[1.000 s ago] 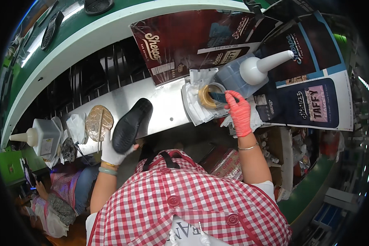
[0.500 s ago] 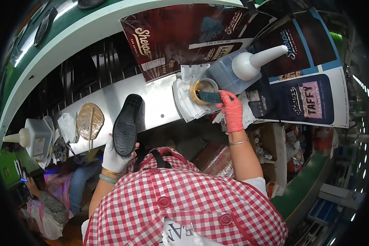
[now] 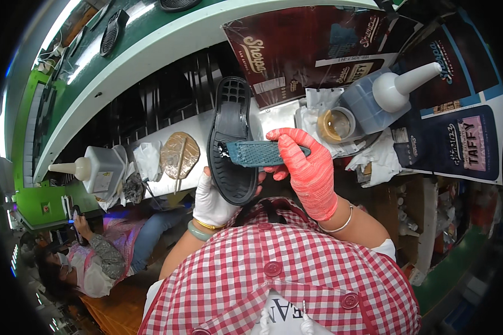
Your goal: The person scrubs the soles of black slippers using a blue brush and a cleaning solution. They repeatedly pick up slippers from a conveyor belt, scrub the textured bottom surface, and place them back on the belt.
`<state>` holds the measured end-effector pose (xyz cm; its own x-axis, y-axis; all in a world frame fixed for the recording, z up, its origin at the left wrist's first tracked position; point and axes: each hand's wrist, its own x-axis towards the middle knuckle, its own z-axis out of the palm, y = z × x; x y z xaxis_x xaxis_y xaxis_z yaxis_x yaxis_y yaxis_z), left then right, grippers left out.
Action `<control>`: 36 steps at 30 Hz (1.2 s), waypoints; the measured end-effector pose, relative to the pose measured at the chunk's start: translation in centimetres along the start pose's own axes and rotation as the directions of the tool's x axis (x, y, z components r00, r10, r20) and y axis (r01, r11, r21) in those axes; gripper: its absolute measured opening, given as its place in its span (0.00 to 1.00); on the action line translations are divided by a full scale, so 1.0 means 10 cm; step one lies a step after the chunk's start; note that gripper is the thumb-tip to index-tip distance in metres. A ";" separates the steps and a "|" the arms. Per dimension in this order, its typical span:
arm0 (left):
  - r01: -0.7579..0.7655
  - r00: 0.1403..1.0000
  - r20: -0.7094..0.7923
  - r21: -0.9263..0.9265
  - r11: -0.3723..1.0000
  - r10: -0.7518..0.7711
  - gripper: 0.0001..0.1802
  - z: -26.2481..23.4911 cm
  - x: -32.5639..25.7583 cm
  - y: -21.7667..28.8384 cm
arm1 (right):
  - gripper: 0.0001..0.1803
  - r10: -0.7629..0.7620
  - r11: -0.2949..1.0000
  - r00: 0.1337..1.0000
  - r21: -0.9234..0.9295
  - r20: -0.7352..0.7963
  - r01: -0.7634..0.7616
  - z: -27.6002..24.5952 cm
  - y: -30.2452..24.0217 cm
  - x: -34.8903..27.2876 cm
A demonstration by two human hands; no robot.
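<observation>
My left hand point(image 3: 214, 202), in a white glove, is closed around the heel end of a black shoe sole point(image 3: 239, 181), its cavity side up. The sole points away from me, and its far end shows a grid of small recesses. In a coral knitted glove, my right hand point(image 3: 309, 176) grips a flat brush point(image 3: 260, 153) with a textured teal handle. The brush lies across the sole's middle, its dark tip against the sole's left inner edge. Bits of white show by the tip. A round pot point(image 3: 336, 125) with a tan rim stands to the right.
Behind the pot stands a clear bottle point(image 3: 369, 99) with a white nozzle; a second nozzle bottle point(image 3: 98, 170) is at left. A tan disc point(image 3: 180, 153) with a stick lies on the metal ledge point(image 3: 153, 134). Printed cardboard point(image 3: 296, 39) stands behind. Another person point(image 3: 109, 245) sits at left.
My right hand has brought the brush from the pot leftward onto the sole. The view has shifted, so the bench things appear farther right. My left hand still holds the sole.
</observation>
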<state>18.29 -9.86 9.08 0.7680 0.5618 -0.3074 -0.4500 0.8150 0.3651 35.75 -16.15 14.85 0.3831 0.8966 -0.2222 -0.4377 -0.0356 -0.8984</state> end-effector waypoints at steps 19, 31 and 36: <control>0.085 0.994 0.064 0.094 0.992 -0.092 0.49 0.16 -0.06 -0.03 | 0.11 -0.183 0.983 0.976 -0.022 -0.117 0.181 0.00 -0.10 0.14; 0.224 0.967 0.094 0.147 0.964 -0.239 0.50 0.15 -0.17 0.01 | 0.09 -0.267 0.963 0.955 -0.070 -0.130 0.260 -0.10 -0.37 0.38; 0.187 0.980 0.052 0.097 0.978 -0.193 0.49 0.13 -0.20 -0.02 | 0.10 -0.226 0.968 0.973 -0.123 -0.035 0.220 -0.10 -0.27 0.18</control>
<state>17.47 -11.33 10.75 0.8631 0.3859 -0.3257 -0.2521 0.8881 0.3843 38.42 -14.86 16.53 0.5004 0.8654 -0.0265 -0.2390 0.1087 -0.9649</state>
